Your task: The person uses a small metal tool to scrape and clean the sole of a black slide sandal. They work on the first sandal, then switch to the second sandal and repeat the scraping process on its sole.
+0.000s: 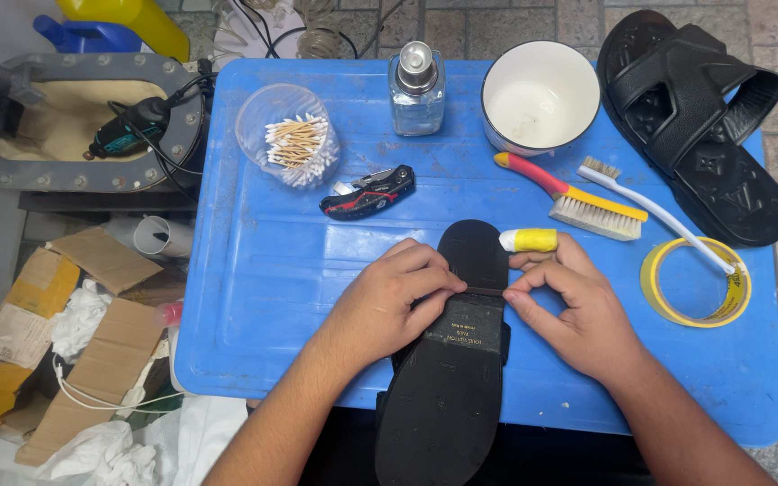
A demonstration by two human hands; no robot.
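Observation:
A black sandal point(461, 360) lies sole-up on the blue table point(263, 270), its toe pointing away from me. My left hand point(389, 301) rests on the sole's left side with its fingertips pinched at a thin strip running across the sole. My right hand point(569, 306) pinches the same strip from the right edge. A small yellow and white tube point(529, 239) lies just beyond my right fingers, beside the sandal's toe.
On the table: a second black sandal point(695, 117) upright at far right, yellow tape roll point(695, 281), white toothbrush point(655, 214), red-handled brush point(574, 195), white bowl point(540, 97), glass bottle point(417, 90), cup of cotton swabs point(288, 137), folding knife point(368, 192). Cardboard and rags point(65, 342) lie left.

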